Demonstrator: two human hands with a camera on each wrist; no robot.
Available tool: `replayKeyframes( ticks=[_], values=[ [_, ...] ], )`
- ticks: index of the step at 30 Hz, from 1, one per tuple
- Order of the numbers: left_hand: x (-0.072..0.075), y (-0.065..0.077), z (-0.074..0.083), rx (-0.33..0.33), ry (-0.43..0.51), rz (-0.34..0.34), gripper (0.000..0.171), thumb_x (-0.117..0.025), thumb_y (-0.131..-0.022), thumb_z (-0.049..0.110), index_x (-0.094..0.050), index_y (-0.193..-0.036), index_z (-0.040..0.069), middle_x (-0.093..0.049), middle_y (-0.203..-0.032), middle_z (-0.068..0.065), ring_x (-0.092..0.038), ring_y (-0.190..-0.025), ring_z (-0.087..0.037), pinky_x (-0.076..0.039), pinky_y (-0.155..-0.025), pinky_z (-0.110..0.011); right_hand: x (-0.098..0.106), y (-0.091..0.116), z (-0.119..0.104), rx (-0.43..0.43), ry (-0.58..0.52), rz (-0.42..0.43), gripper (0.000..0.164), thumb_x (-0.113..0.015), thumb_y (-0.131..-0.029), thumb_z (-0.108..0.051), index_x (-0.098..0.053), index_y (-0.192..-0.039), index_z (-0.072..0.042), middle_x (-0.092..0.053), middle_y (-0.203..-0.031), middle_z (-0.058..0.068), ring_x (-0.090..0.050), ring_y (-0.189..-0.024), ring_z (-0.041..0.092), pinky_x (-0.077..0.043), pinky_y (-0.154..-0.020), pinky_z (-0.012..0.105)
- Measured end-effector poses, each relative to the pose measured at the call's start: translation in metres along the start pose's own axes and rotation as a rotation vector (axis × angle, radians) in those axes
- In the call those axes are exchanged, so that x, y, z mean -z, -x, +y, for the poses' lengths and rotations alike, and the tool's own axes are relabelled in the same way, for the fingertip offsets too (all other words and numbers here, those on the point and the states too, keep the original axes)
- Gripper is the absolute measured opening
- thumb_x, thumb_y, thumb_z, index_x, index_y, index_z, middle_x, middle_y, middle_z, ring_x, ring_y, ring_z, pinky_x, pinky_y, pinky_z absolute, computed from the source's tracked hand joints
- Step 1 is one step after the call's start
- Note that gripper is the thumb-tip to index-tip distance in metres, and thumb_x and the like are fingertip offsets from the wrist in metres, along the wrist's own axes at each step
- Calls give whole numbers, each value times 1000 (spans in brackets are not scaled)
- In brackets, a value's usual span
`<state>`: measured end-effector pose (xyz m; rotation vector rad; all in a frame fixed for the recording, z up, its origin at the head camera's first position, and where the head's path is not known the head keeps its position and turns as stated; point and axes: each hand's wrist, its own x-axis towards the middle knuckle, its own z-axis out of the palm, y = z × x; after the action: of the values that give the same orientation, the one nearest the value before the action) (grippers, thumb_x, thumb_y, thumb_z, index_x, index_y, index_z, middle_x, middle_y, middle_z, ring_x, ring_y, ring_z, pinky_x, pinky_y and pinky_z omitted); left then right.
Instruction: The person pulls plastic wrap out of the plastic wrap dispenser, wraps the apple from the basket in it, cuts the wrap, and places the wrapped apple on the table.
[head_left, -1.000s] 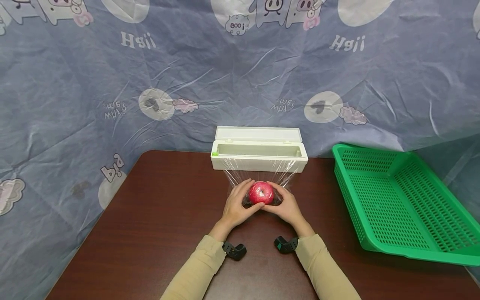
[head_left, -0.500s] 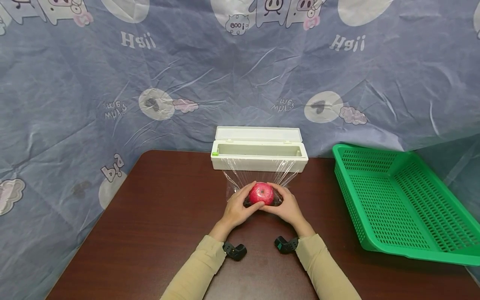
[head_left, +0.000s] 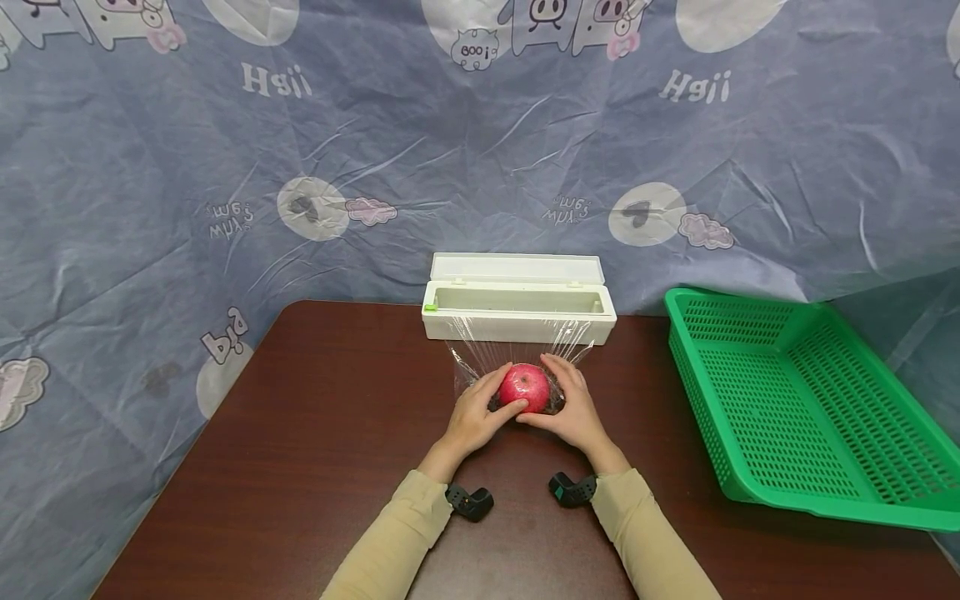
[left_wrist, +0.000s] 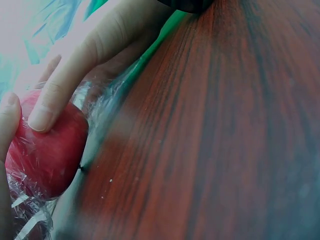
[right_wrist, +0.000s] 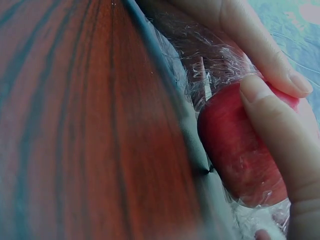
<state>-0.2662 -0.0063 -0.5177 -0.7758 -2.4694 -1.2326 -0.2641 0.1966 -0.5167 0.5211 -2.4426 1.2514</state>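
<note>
A red apple [head_left: 524, 388] with clear cling film over it is held between both hands at the middle of the table. My left hand [head_left: 471, 421] curls round its left side, thumb across the near face. Round the other side goes my right hand [head_left: 573, 414], thumb at the front and fingertips just off the far right edge. Cling film [head_left: 567, 337] stretches in creased lines from the apple back to a white cling film dispenser [head_left: 435, 327], whose lid [head_left: 517, 267] stands up. Crumpled film [right_wrist: 220, 65] bunches beside the apple in the right wrist view.
A green plastic basket [head_left: 817, 408] stands at the right side of the dark brown table [head_left: 337, 433]. Behind the table hangs a blue-grey printed cloth [head_left: 450, 142]. Each wrist wears a black band with a camera.
The apple has shifted very slightly towards the person and right. My right fingertips have moved a little outward from its far edge. The dispenser has stayed put.
</note>
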Motion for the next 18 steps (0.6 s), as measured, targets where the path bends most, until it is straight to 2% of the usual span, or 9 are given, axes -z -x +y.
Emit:
replayKeyframes(
  ticks=[2, 8, 12, 18],
  values=[
    [0, 0, -1, -2, 1, -1, 68, -58, -88, 52, -43, -141, 13, -51, -134, -5, -50, -120, -23, -42, -96, -46, 0, 0, 0, 12, -10, 5, 97, -91, -56, -35, -43, -140, -22, -39, -141, 3, -32, -129, 26, -36, -96, 56],
    [-1, 0, -2, 4, 4, -4, 67, -57, -88, 52, -43, -141, 14, -52, -133, -5, -51, -119, -23, -43, -95, -45, 1, 1, -3, 24, -42, -22, 89, -90, -59, -34, -49, -136, -17, -47, -136, 4, -42, -124, 25, -41, -95, 52],
    [-2, 0, -2, 11, 6, -1, 66, -58, -88, 51, -43, -141, 13, -52, -133, -6, -52, -118, -22, -44, -94, -44, 1, 1, -5, 13, -66, -61, 91, -91, -57, -33, -49, -136, -16, -49, -134, 3, -46, -120, 23, -41, -94, 50],
    [-2, 1, -3, 39, 10, 6, 66, -57, -89, 51, -42, -142, 14, -53, -132, -7, -53, -116, -21, -45, -92, -43, -1, 0, -3, 18, -92, -114, 92, -90, -60, -22, -44, -139, -18, -47, -134, 3, -47, -118, 24, -42, -93, 51]
  ],
)
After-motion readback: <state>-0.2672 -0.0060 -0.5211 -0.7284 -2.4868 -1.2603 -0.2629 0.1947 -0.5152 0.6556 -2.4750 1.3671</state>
